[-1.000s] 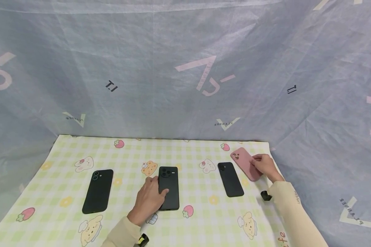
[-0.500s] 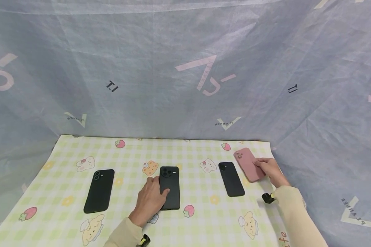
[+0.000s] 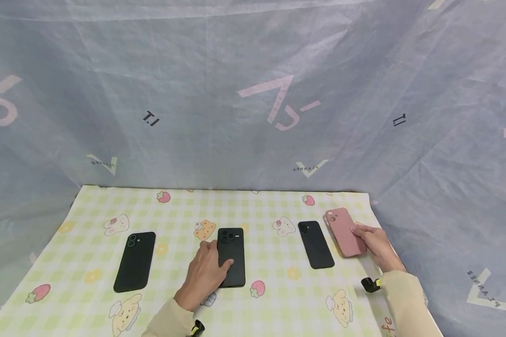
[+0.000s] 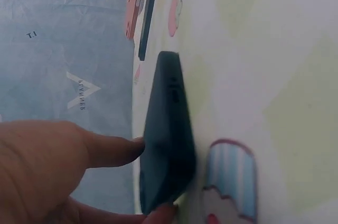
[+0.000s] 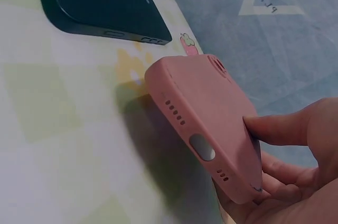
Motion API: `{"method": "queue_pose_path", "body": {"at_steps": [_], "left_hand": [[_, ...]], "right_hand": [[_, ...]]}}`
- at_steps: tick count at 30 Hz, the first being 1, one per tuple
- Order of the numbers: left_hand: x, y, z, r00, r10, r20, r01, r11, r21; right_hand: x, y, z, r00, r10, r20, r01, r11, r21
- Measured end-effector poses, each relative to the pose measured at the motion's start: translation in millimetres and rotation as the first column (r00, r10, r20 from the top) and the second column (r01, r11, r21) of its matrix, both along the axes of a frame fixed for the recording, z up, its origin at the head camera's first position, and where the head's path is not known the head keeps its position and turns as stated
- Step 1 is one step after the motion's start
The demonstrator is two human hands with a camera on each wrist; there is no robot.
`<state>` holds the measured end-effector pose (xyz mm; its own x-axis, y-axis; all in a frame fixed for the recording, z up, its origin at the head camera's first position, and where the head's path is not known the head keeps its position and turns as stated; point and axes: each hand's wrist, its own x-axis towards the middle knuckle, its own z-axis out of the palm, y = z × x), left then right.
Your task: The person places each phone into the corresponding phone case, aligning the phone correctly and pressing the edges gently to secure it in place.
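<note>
In the head view, my right hand (image 3: 375, 244) pinches a pink phone case (image 3: 346, 234) by its right edge, thumb on its back and fingers beneath. The right wrist view shows the case (image 5: 206, 113) tilted over the cloth with a shadow under it; light shows through its port cutout. My left hand (image 3: 204, 271) grips a black phone (image 3: 234, 262) at its left edge. Its thumb (image 4: 113, 150) lies on the phone's back in the left wrist view, and its fingers are partly hidden. This phone lies back up, with a round camera block at its far end.
Another black phone (image 3: 316, 245) lies just left of the pink case. A larger black phone (image 3: 134, 262) with two lenses lies at the left. All are on a green checked tablecloth (image 3: 274, 299); a grey-blue curtain (image 3: 211, 140) hangs behind it and at the sides.
My right hand has drawn the pink case towards me and slightly right; the case has turned straighter and its near end tilted up. My left hand stays at the black phone.
</note>
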<state>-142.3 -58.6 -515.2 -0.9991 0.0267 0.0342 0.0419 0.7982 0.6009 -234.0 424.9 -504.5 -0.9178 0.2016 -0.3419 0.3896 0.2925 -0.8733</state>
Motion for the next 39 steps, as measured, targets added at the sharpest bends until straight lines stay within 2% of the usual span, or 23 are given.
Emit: {"method": "queue_pose_path", "body": {"at_steps": [5, 7, 10, 17, 23, 26, 29, 35, 39], "left_hand": [[3.5, 7.0, 8.4, 0.998, -0.047, -0.043, 0.047, 0.999, -0.006], [3.5, 13.5, 12.3, 0.995, -0.089, -0.054, 0.09, 0.996, 0.016], [1.7, 26.4, 15.8, 0.986, -0.161, -0.034, 0.163, 0.985, 0.061], [-10.5, 68.2, 17.4, 0.956, -0.294, 0.019, 0.289, 0.948, 0.135], [-26.6, 107.5, 15.5, 0.931, -0.362, 0.041, 0.355, 0.927, 0.12], [-37.0, 124.0, 10.9, 0.926, -0.376, 0.04, 0.37, 0.922, 0.111], [-49.0, 138.9, 6.3, 0.928, -0.371, 0.026, 0.366, 0.924, 0.108], [-69.5, 163.5, 5.5, 0.948, -0.319, 0.019, 0.312, 0.937, 0.154], [-80.2, 178.2, 6.2, 0.959, -0.282, 0.022, 0.278, 0.954, 0.109]], "right_hand": [[9.2, -1.8, 0.8, 0.999, -0.045, -0.002, 0.045, 0.999, -0.022], [12.6, -2.0, 0.5, 0.998, -0.057, 0.0, 0.057, 0.998, -0.035], [18.0, -2.4, 0.1, 0.998, -0.064, 0.012, 0.065, 0.995, -0.071], [31.8, 1.1, -1.8, 0.999, -0.048, 0.019, 0.049, 0.994, -0.097], [41.7, 2.0, -6.5, 1.0, -0.015, 0.023, 0.017, 0.992, -0.128], [44.7, 0.9, -7.0, 1.0, -0.012, 0.022, 0.015, 0.99, -0.138], [47.3, 0.2, -5.9, 1.0, -0.02, 0.02, 0.023, 0.989, -0.143], [50.7, 0.8, -5.1, 1.0, -0.02, 0.018, 0.022, 0.989, -0.147], [52.8, 1.4, -5.3, 0.999, -0.029, 0.026, 0.032, 0.987, -0.159]]}}
